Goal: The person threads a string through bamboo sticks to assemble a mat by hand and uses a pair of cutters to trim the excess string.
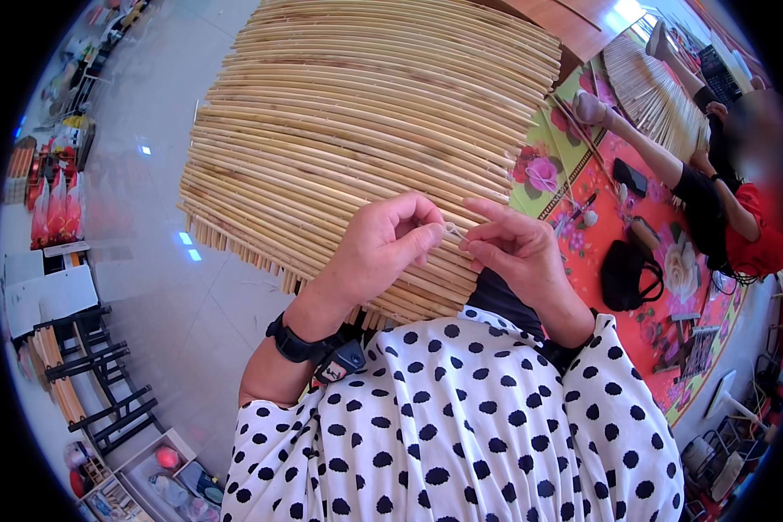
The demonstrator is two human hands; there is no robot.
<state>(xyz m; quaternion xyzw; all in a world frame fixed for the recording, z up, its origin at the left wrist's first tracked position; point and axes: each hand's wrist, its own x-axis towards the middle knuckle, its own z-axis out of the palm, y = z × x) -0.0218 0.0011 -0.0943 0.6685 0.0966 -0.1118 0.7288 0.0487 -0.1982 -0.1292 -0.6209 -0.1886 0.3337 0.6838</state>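
A large mat of pale yellow reed stalks [348, 130], laid side by side, spreads out in front of me and reaches my lap. Above its near part, my left hand [387, 235] is closed, thumb and forefinger pinching a thin whitish string [451, 229]. Close to its right, my right hand [518, 252] pinches the same string between thumb and forefinger, the other fingers loosely bent. A small loop or knot seems to show between the two hands; its exact form is too small to tell.
On the right a red floral sheet [583, 296] bears a black bag [628, 277] and a dark phone [630, 177]. Another person [748, 222] sits there beside a second reed mat [657, 91]. Black folding frames [96, 374] and an open box [161, 474] stand at left.
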